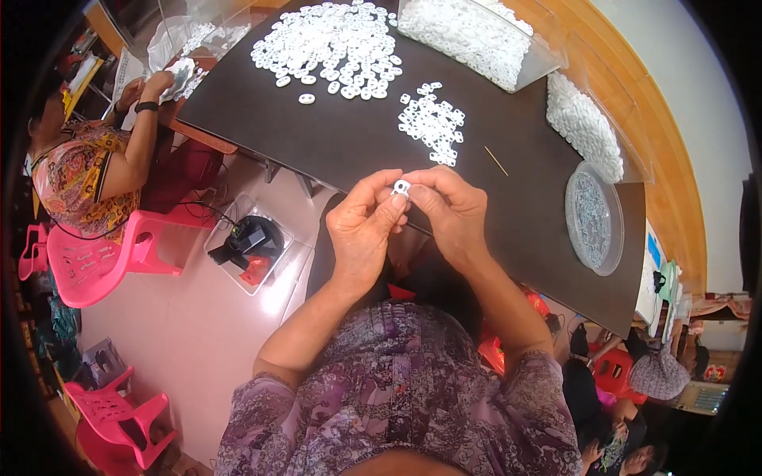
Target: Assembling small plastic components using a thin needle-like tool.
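Observation:
A small white plastic piece with a round hole (402, 188) is pinched between the fingertips of my left hand (357, 234) and my right hand (456, 218), just above the near edge of the dark table (278, 123). Both thumbs press against it; the fingers behind are partly hidden. Beyond my hands lies a small heap of little white pieces with holes (432, 123). Farther off to the left spreads a larger heap of white oval two-holed pieces (333, 47). A thin brass-coloured stick (496, 161) rests to the right of the small heap.
Clear bins of white pieces stand at the back, one with a see-through wall (544, 59). A round clear dish (613, 258) at right holds small metallic parts. On the left, a co-worker (95, 174) handles something white near a pink chair (99, 254). Another person (615, 432) sits lower right.

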Tool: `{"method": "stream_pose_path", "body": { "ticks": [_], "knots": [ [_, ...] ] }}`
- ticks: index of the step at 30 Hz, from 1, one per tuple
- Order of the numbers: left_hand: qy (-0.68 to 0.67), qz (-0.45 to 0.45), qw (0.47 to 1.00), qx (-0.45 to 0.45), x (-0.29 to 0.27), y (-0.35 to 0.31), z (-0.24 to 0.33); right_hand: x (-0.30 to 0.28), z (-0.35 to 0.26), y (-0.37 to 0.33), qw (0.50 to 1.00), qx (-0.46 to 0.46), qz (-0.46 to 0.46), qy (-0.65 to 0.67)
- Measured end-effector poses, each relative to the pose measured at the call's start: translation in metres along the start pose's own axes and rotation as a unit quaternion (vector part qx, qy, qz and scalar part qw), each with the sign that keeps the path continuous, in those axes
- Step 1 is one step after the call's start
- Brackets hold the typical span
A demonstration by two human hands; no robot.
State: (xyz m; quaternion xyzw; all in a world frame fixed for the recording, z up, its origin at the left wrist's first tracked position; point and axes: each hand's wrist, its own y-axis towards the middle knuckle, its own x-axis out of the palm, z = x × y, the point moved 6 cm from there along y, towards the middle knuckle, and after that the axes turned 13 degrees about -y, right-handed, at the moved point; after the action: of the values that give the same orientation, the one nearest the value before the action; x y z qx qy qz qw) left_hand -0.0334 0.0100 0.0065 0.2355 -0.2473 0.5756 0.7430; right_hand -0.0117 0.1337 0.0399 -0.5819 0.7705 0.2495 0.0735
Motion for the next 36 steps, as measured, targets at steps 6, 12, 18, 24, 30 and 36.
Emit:
{"method": "stream_pose_path", "body": {
  "ticks": [6, 12, 18, 24, 30, 36],
  "knots": [
    [-0.016, -0.005, 1.000, 0.012, -0.002, 0.002, 0.002, 0.002, -0.002, -0.002, 0.999, -0.020, -0.028, -0.042],
    [-0.045, 0.017, 0.999, -0.013, -0.001, 0.004, 0.001, 0.000, -0.012, -0.003, 0.991, -0.081, -0.004, -0.110],
    [-0.041, 0.023, 0.999, -0.005, 0.003, -0.001, -0.001, -0.004, -0.017, -0.006, 0.966, -0.163, 0.045, -0.195],
    [0.038, -0.008, 0.999, 0.033, 0.000, 0.001, 0.002, -0.005, -0.018, -0.007, 0.979, -0.119, 0.048, -0.157],
    [0.009, -0.027, 0.999, 0.030, 0.000, 0.001, 0.005, -0.006, -0.020, -0.008, 0.982, -0.121, 0.042, -0.142],
    [-0.011, -0.022, 0.998, 0.052, 0.001, 0.001, 0.004, -0.004, -0.023, -0.009, 0.972, -0.168, 0.076, -0.143]
  ]
}}
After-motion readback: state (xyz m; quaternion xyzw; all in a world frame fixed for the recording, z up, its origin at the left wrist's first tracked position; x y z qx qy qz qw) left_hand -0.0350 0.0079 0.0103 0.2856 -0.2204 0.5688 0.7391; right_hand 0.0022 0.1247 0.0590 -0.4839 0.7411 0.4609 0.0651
